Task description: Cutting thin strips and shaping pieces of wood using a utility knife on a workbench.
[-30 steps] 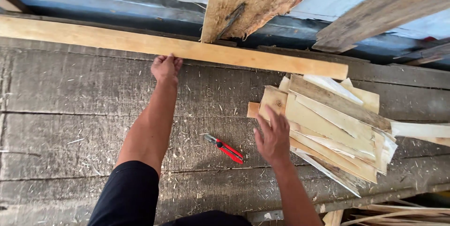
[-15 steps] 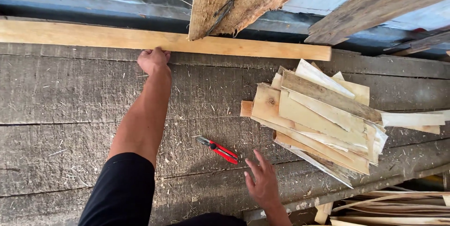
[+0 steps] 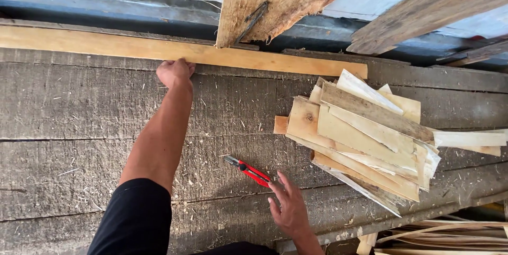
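Two hands are at work on the grey plank bench: the left hand, fingers curled, presses the long pale wooden batten; below the batten, the right hand, fingers spread, reaches the red utility knife, not yet gripped. Nothing looks cut so far.

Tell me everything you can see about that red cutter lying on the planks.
The red cutter is a slim utility knife with a red body, a dark grey tip at its upper-left end and a small black slider midway. It lies flat and slanted on the weathered grey plank, among sawdust flecks. Its lower-right end meets the fingertips of the right hand, which is open. The pile of pale wood offcuts sits just to its right, apart from it.
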